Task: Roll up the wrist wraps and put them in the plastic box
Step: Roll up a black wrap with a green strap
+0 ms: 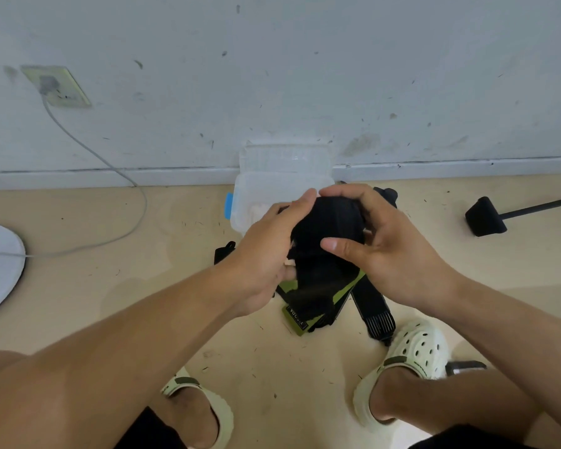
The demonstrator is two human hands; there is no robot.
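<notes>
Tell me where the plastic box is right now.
In the head view the plastic box sits open on the floor against the wall, centre frame, just beyond the left hand and right hand, which grip the black wrist wrap.

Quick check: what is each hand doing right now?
Left hand: fingers curled round the black wrap.
Right hand: fingers and thumb gripping the same wrap.
</notes>
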